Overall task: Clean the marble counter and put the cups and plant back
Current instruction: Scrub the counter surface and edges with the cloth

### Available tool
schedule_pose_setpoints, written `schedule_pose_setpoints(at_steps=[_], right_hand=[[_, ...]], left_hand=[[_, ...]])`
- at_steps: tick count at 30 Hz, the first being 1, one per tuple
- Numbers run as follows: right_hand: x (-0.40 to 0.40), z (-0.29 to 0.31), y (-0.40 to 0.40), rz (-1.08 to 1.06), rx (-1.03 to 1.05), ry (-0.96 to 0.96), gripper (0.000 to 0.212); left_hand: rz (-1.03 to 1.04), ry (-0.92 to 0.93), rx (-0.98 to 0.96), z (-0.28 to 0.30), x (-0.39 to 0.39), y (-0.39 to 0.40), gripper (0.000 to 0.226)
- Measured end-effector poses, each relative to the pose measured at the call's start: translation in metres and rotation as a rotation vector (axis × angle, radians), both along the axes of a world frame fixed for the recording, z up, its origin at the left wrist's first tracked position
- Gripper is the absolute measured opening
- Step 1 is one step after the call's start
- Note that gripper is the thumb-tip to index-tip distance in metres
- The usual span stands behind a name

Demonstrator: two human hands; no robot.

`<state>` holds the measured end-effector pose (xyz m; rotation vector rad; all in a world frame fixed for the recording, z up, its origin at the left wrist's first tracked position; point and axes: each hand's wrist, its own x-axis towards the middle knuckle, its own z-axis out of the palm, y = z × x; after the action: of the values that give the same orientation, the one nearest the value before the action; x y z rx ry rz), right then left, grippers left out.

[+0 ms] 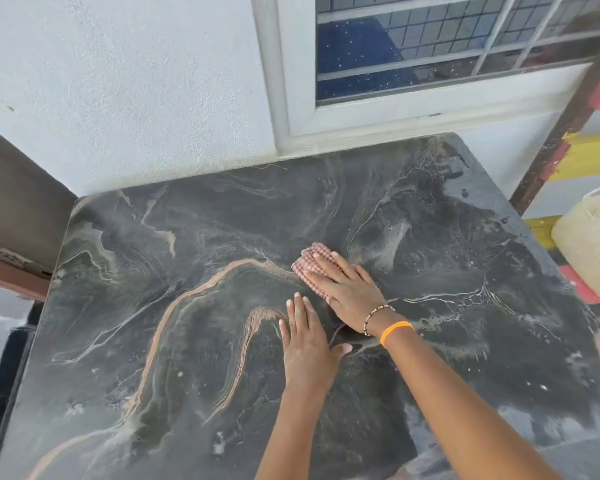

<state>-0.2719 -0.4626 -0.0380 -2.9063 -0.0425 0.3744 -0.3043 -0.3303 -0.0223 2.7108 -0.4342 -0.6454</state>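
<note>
**A:** What is the largest thing before us?

**B:** The marble counter (pixel 153 271), dark with pale and orange veins, set against a white wall (pixel 118 81) below a window (pixel 430 46). We see dusty grey patches near its front right, so we judge the cleaning unfinished.

**A:** Where are the cups and plant?

**B:** We cannot see them. We judge they were moved off so the whole top could be wiped. A woven basket (pixel 589 244) stands beyond the counter's right edge.

**A:** And our hands?

**B:** Our right hand (pixel 343 289) lies flat, fingers straight, pressing a folded checked cloth (pixel 309 265) onto the middle of the counter; a flat palm spreads the pressure. Our left hand (pixel 307 344) rests flat just beside it, fingers relaxed and holding nothing, likely bracing us as we lean in.

**A:** Anything smaller?

**B:** A beaded bracelet (pixel 376 317) and an orange band (pixel 395 332) on the right wrist.
</note>
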Motion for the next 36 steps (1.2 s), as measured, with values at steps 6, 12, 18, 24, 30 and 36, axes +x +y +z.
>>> schedule_pose_setpoints(at_steps=[6, 12, 18, 24, 30, 36], right_hand=[[-0.048, 0.004, -0.110, -0.385, 0.009, 0.072, 0.063], [-0.086, 0.008, -0.186, -0.949, 0.027, 0.094, 0.059], [-0.067, -0.001, -0.104, -0.919, 0.000, -0.066, 0.061], [-0.034, -0.001, -0.036, -0.279, 0.135, -0.071, 0.054], [-0.071, -0.005, -0.129, -0.183, 0.126, -0.033, 0.055], [-0.119, -0.006, -0.265, -0.629, 0.021, -0.026, 0.055]], left_hand=[[-0.150, 0.041, -0.013, 0.000, -0.008, -0.038, 0.103], [-0.177, 0.007, 0.168, -0.003, -0.015, -0.054, 0.115], [-0.188, 0.009, 0.211, -0.003, -0.014, -0.057, 0.116], [-0.122, 0.024, 0.169, -0.006, -0.014, -0.061, 0.119], [0.030, 0.004, 0.048, -0.003, -0.020, -0.104, 0.112], [-0.107, 0.007, 0.024, -0.006, -0.011, -0.193, 0.110]])
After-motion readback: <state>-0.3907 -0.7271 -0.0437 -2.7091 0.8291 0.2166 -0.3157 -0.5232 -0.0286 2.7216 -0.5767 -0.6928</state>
